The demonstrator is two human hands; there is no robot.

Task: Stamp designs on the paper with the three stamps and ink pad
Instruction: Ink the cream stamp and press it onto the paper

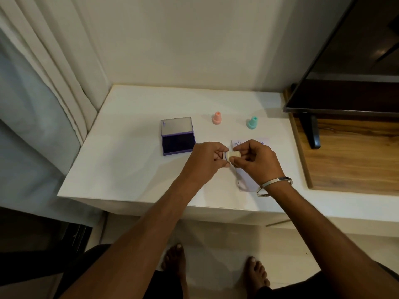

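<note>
A cream stamp [233, 156] lies on its side between both hands, above the table. My left hand [207, 159] pinches its base end, and my right hand [257, 160] grips its handle end. Under my right hand lies the white paper [248, 182], with small blue prints showing near its far edge [238, 143]. The purple ink pad [178, 143] lies open to the left, its lid raised behind it. A pink stamp [217, 118] and a teal stamp [252, 122] stand upright farther back on the white table [129, 152].
A curtain [54, 72] hangs at the left beside the table. At the right a dark screen [345, 61] on a black stand sits over a wooden surface [349, 160]. My bare feet stand on the floor below the table's front edge.
</note>
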